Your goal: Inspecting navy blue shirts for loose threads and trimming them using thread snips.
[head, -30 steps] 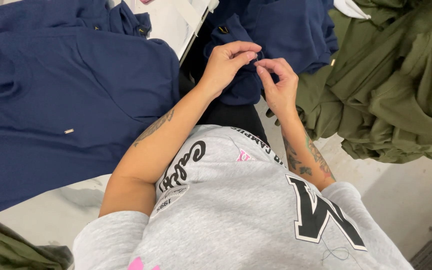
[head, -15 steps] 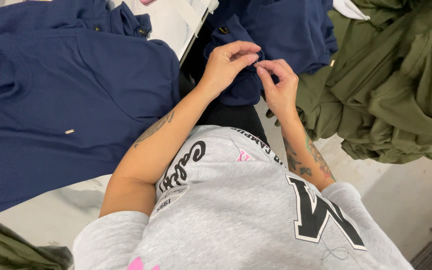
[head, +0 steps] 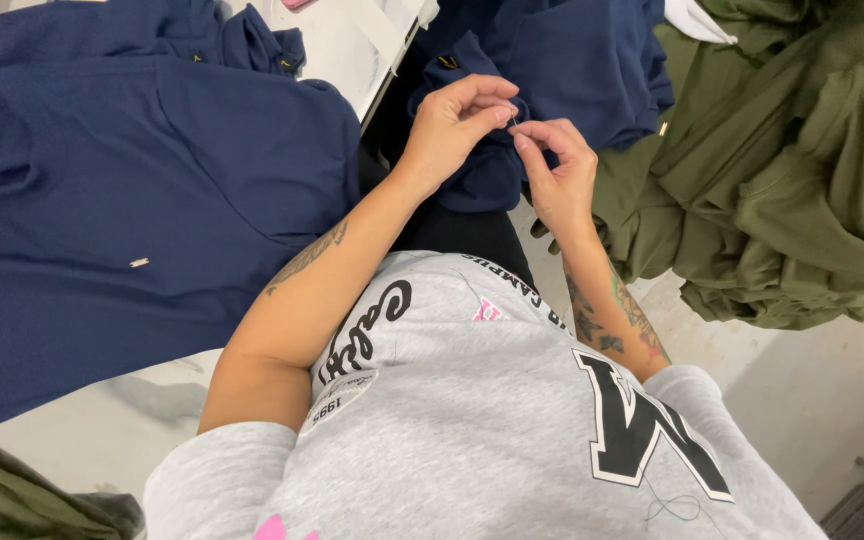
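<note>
the left hand [head: 452, 125] and the right hand [head: 557, 170] meet over a bunched fold of navy cloth [head: 492, 175], fingertips almost touching. the left hand's thumb and forefinger are pinched together on the edge of the cloth, the other fingers curled under it. the right hand's thumb and forefinger are pressed together too, and a thin pale sliver, perhaps a pin or needle [head: 514, 122], shows between the two hands; it is too small to tell which hand grips it. the navy cloth hangs down from the hands in front of the person's lap, and runs up into a larger navy garment [head: 572, 50] lying above them.

both forearms are bare and tattooed, coming out of a grey sweatshirt [head: 472, 430] with black lettering and small pink marks. a loose dark thread lies on the sweatshirt low on the right.

to the left of the hands, a big navy top [head: 132, 220] is spread flat over the bench [head: 102, 430], with a small pale tag on it. a white strip of bench [head: 352, 40] shows between this top and the garment in hand. to the right, touching the navy garment, is a heap of olive green clothing [head: 792, 170]. more olive cloth [head: 12, 500] shows at the lower left corner. pale floor [head: 812, 390] lies under the green heap.
</note>
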